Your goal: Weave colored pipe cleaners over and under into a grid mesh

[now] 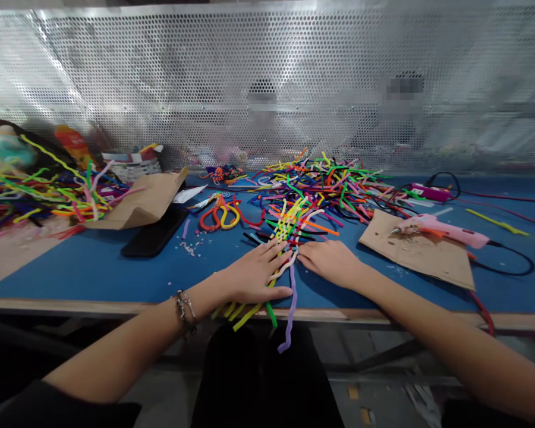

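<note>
Woven pipe cleaners (290, 221): a narrow, many-coloured lattice on the blue table (116, 279), near the middle of its front edge; the far part shows, the near part is partly covered.
Left hand (254, 270): palm down across the near part, fingers flat and slightly parted, thumb stretched out; I see nothing gripped.
Right hand (332, 261): at the lattice's right side, fingers bent, tips close together; I cannot tell whether they pinch a strand.
Purple strand (293, 297): runs past the left thumb and hangs over the front edge.
Yellow ends (247, 316): poke out past that same edge, with a green end (271, 315) beside them.
Loose pile (339, 184): heaped beyond the lattice, toward the table's far edge.
Weaving step: I judge that strands are being interlaced, the left hand steadying, the right adjusting a crossing.
Next strand: as I read it, the move calls for a flat lattice, one loose length passed over and under, then drawn snug without dragging neighbouring crossings.
</note>
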Demonstrator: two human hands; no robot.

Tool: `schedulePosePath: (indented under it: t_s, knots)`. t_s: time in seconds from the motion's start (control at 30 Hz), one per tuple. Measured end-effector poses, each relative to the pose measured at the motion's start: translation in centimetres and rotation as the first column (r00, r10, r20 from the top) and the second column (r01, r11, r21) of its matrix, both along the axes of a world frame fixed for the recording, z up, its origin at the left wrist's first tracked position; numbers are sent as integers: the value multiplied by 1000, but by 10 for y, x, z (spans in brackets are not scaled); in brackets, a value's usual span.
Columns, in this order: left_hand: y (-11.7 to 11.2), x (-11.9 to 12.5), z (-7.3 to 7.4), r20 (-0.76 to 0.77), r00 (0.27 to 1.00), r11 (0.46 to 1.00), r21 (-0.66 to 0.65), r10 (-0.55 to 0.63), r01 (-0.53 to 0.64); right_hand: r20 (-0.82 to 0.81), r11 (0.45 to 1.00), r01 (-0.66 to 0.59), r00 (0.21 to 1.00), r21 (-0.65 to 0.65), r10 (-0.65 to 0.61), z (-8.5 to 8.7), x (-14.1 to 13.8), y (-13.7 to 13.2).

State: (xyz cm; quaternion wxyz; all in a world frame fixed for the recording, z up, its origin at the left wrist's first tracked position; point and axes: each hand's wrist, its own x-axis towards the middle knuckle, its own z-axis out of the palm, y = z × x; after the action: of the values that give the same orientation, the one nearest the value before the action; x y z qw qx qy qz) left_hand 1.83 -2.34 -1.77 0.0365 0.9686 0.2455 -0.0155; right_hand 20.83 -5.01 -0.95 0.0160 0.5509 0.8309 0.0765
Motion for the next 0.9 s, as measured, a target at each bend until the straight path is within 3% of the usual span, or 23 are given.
schedulePosePath:
  t_s: [0.37, 0.47, 0.63, 0.9]
  knots:
    - [2, 0, -3, 5, 999, 998, -53, 43, -42, -32, 998, -22, 999, -64, 20, -1, 8, 3]
    - [2, 0, -3, 18, 999, 998, -50, 35, -34, -140, 995, -76, 988, -61, 66, -2, 13, 3]
    - [2, -1, -2, 20, 1000, 999, -41, 15, -14, -404, 985, -113, 901, 128, 155, -6, 21, 6]
    - [1, -1, -4, 52, 998, 999, -39, 23, -21, -301, 987, -105, 944, 121, 137, -9, 20, 12]
